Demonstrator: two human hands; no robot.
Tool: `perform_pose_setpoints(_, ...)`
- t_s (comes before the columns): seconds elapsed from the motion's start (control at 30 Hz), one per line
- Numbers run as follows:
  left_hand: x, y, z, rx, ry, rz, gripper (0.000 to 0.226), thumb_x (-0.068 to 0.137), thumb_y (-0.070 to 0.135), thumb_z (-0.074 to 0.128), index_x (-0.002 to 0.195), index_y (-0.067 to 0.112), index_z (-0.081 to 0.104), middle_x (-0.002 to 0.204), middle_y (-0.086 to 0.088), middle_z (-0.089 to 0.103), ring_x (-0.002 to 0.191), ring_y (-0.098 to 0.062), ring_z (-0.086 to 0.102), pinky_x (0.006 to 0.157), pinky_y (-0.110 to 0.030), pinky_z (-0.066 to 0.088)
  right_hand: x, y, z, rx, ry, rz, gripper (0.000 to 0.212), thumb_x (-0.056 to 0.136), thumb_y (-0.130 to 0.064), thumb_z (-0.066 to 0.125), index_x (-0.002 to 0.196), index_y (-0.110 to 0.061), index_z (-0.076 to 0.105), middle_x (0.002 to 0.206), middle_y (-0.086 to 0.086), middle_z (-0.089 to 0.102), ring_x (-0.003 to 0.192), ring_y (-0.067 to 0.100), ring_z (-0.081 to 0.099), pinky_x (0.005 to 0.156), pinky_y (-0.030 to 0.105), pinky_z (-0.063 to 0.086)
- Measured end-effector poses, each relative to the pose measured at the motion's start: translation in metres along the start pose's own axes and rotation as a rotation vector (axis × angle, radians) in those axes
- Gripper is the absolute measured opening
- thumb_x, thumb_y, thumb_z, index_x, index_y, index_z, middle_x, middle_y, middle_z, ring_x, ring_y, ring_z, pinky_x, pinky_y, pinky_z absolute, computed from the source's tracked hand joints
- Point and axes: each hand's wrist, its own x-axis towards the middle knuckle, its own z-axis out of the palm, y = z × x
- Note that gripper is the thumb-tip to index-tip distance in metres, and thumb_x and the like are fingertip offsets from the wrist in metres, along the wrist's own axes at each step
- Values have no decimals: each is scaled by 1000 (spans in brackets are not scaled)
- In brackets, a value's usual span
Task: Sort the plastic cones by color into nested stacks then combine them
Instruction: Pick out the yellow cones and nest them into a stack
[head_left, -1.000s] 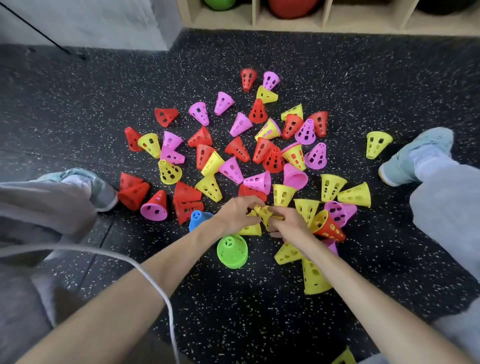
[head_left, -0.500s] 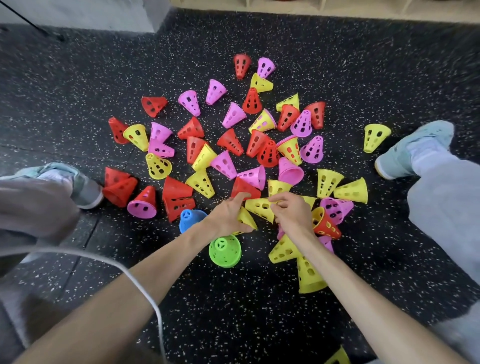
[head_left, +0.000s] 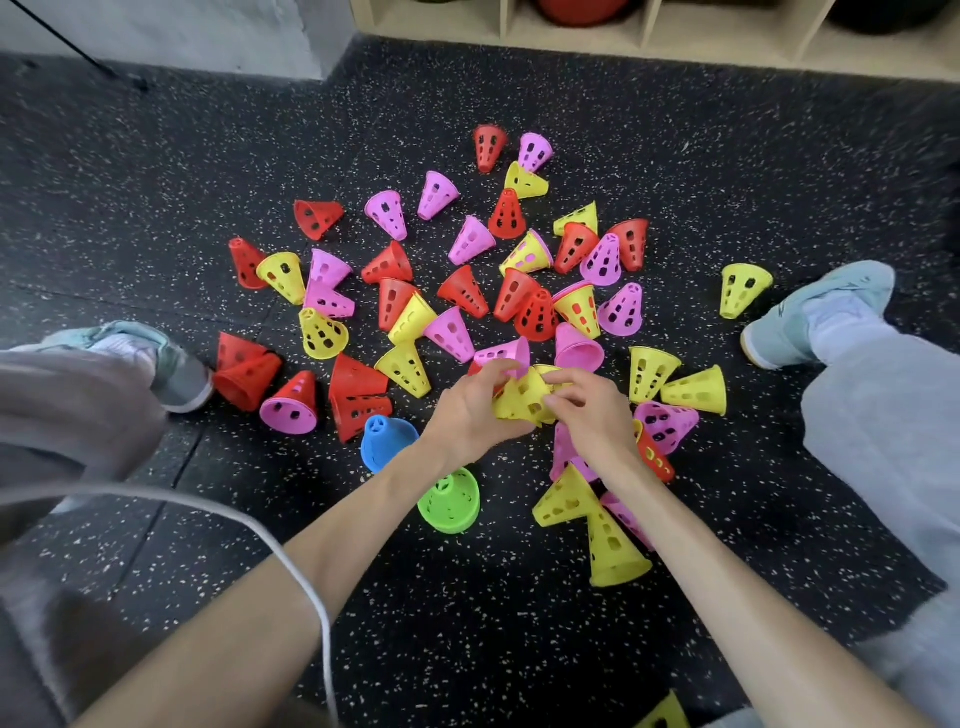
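Your left hand (head_left: 467, 410) and right hand (head_left: 592, 410) both grasp the perforated yellow plastic cones (head_left: 522, 400) above the scattered red, pink and yellow pile on the speckled black floor (head_left: 156, 171).

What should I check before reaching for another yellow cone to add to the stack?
1. Left hand grips the yellow cones: ok.
2. Right hand free to reach: not ok, its fingers pinch the same cones.
3. Held cones fully nested: cannot tell, fingers cover them.
4. Loose yellow cone close by: ok, lying right of the hands.
5. Only yellow in hand: ok.
6. Green cone clear of the forearms: cannot tell.
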Motion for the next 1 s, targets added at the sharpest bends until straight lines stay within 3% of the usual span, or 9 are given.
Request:
perform_pose_setpoints(0.23,-1,16,-1,-96,53,82,73,83,41,81,145,42,42,129,5,63,115,-20,57,99,-44,49,-5,-8,-12,107,-23,-83,27,97,-8,64,110,-30,73,88,-16,73,82,-13,66,69,2,45)
perform_pose_setpoints(0.43,-6,17,3,-56,88,63,62,86,47,77,141,44,48,126,6,62,111,-17,58,95,-43,51,-3,-5,-14,105,-78,-98,30,99,-6,61,118,-25,74,100,-24,70,93,-12,65,86,18,53)
perform_pose_setpoints(0.6,-2,12,8,-6,90,26,62,86,52,74,141,44,45,126,6,63,108,-21,61,89,-43,53,10,0,-14,37,-87,-115,37,98,-5,59,110,-35,75,96,-23,71,92,-8,66,87,20,53)
perform_pose_setpoints(0.73,4,8,9,31,99,-11,60,88,52,73,140,41,45,106,7,60,86,-20,56,68,-34,44,31,11,-17,-40,-39,-51,36,99,-5,57,121,-29,73,121,-17,68,109,0,61,87,20,45)
perform_pose_setpoints(0.87,7,6,13,39,95,-32,58,89,52,72,137,36,45,88,9,51,75,-19,50,64,-33,40,48,25,-12,-141,-81,-21,42,99,-7,60,137,-25,64,140,-9,62,126,8,55,98,22,39)
perform_pose_setpoints(0.93,9,5,13,47,82,-44,58,89,53,72,137,35,46,89,7,55,80,-21,55,68,-36,45,55,28,-6,-180,-83,15,47,100,-9,60,143,-26,58,143,-8,60,125,12,59,92,21,41)
perform_pose_setpoints(1.0,10,4,12,46,71,-62,58,88,55,73,136,37,46,98,2,62,90,-23,61,77,-40,52,58,28,-1,-234,-66,39,47,100,-9,59,143,-26,55,139,-6,63,109,13,64,79,19,44)
